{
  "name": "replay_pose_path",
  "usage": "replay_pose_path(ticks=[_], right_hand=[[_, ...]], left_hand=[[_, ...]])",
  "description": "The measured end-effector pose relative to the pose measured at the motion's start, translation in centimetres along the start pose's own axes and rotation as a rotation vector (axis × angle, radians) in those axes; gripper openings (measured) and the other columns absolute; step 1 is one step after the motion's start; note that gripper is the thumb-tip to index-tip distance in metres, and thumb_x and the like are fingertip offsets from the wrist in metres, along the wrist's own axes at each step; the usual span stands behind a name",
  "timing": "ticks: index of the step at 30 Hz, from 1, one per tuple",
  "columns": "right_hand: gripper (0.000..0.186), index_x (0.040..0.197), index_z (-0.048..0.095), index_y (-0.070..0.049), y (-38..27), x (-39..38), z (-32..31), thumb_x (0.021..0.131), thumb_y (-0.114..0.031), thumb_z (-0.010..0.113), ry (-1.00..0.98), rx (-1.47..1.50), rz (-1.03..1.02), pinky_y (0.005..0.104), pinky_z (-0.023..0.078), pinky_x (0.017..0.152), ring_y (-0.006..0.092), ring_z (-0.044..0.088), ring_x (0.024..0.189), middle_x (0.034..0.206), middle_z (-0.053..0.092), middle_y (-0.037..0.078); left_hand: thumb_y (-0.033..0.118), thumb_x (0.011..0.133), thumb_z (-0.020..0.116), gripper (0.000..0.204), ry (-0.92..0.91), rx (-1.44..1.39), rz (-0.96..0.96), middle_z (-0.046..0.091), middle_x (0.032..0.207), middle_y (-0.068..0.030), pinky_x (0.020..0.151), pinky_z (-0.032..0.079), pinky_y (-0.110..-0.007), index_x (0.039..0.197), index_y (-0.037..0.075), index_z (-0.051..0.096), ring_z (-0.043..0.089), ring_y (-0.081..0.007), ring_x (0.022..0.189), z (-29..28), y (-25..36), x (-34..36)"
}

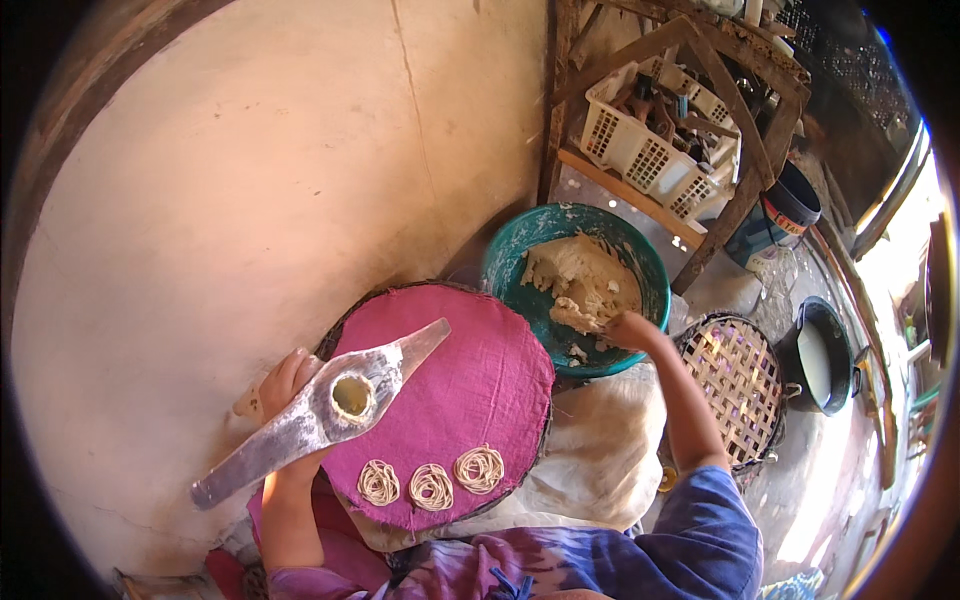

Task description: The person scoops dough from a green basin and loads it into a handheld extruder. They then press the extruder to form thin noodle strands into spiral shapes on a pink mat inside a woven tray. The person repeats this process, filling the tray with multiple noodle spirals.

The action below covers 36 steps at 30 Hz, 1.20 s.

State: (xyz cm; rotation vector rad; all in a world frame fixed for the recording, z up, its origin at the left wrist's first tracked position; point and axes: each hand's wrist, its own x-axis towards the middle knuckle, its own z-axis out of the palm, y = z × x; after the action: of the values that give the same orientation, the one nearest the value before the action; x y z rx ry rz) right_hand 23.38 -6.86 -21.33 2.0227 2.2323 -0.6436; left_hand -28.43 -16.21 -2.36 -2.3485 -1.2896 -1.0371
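My left hand (290,378) grips a worn metal press (320,420) with two flat arms and a round central opening (352,395), held over the left side of a round tray covered in pink cloth (450,360). Three coiled bundles of pale strands lie along the tray's near edge: left (378,483), middle (430,487) and right (479,469). My right hand (628,330) reaches into a teal basin (515,300) at the near side of a lump of beige dough (580,275), its fingers closed and partly hidden against the dough.
A plastered wall (200,200) fills the left. At back right, a wooden rack (740,150) holds a white crate (640,150). A dark bucket (780,215), a woven basket (730,390) and a black pail of whitish liquid (800,355) stand at right. Pale sacking (590,450) lies beneath the basin.
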Motion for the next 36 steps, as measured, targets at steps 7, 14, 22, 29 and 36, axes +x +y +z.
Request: replay_pose_path(ticks=[7, 14, 22, 29, 36], right_hand=[[0.034, 0.101, 0.064, 0.0, -8.1, -15.2, -19.0, 0.1, -0.033, 0.056, -0.191, 0.433, -0.216, 0.0311, 0.047, 0.058, 0.01, 0.057, 0.065, 0.071, 0.063, 0.004], [0.02, 0.093, 0.065, -0.006, -20.6, -15.0, -21.7, 0.096, -0.026, 0.059, 0.139, -0.061, -0.637, 0.029, 0.044, 0.053, 0.0114, 0.058, 0.062, 0.063, 0.056, 0.0], [0.043, 0.124, 0.063, -0.011, -31.5, -17.2, -14.2, 0.081, -0.013, 0.061, 0.857, -0.654, -0.782, 0.0291, 0.051, 0.059, 0.016, 0.061, 0.069, 0.078, 0.058, 0.001], [0.052, 0.13, 0.055, -0.007, -29.8, -21.1, -18.0, 0.079, -0.011, 0.063, 0.763, -0.595, -0.695, 0.0306, 0.052, 0.058, 0.0177, 0.06, 0.069, 0.083, 0.058, 0.004], [0.022, 0.102, 0.06, -0.008, -32.6, -19.5, -17.6, 0.08, -0.013, 0.061, 0.917, -0.62, -0.825, 0.0317, 0.05, 0.054, 0.0182, 0.064, 0.068, 0.077, 0.059, 0.002]], left_hand=[[0.029, 0.075, 0.07, 0.029, 0.041, -0.107, 0.179, 0.057, 0.082, -0.015, 0.065, 0.05, -0.045, 0.086, 0.005, 0.057, 0.06, -0.0363, 0.073, 1.8, 1.0, 4.5], [0.02, 0.072, 0.073, 0.023, 0.06, -0.155, 0.185, 0.057, 0.079, -0.0115, 0.062, 0.052, -0.041, 0.082, 0.007, 0.057, 0.061, -0.0321, 0.07, 3.0, 3.1, 5.2], [0.028, 0.069, 0.079, 0.032, 0.129, -0.065, -0.024, 0.059, 0.078, -0.0074, 0.064, 0.052, -0.04, 0.085, 0.009, 0.06, 0.063, -0.0302, 0.072, 0.9, 2.5, 3.3], [0.015, 0.064, 0.085, 0.036, 0.174, 0.162, -0.147, 0.066, 0.089, -0.0082, 0.073, 0.053, -0.031, 0.092, 0.007, 0.065, 0.066, -0.0199, 0.082, -0.4, -3.4, 0.7], [0.02, 0.064, 0.079, 0.033, 0.193, -0.129, -0.146, 0.065, 0.082, -0.0114, 0.073, 0.054, -0.039, 0.09, 0.007, 0.064, 0.066, -0.0292, 0.078, 0.3, -0.9, 2.2]])
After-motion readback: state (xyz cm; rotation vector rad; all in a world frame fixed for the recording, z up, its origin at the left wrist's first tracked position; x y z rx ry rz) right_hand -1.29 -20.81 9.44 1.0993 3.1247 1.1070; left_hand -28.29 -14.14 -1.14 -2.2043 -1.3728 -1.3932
